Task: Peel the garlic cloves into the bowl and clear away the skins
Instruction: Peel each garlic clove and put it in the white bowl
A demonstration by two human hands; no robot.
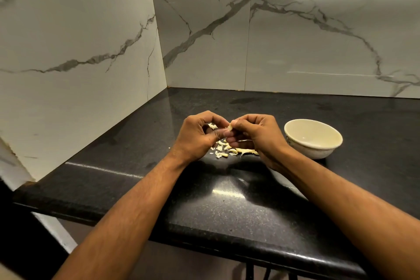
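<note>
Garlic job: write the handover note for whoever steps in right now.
Left hand: fingers curled, pinching the garlic clove held between both hands above the counter.
Right hand: also pinching the clove, pulling at its skin.
Bowl: on the black counter, just right of the right hand; the part of its inside that shows holds no cloves.
Skins: loose pile on the counter under the hands.
Done: some peeling, judging by the pile.
Left: finish this clove, drop it in the bowl, peel any others, clear away the skins.
</note>
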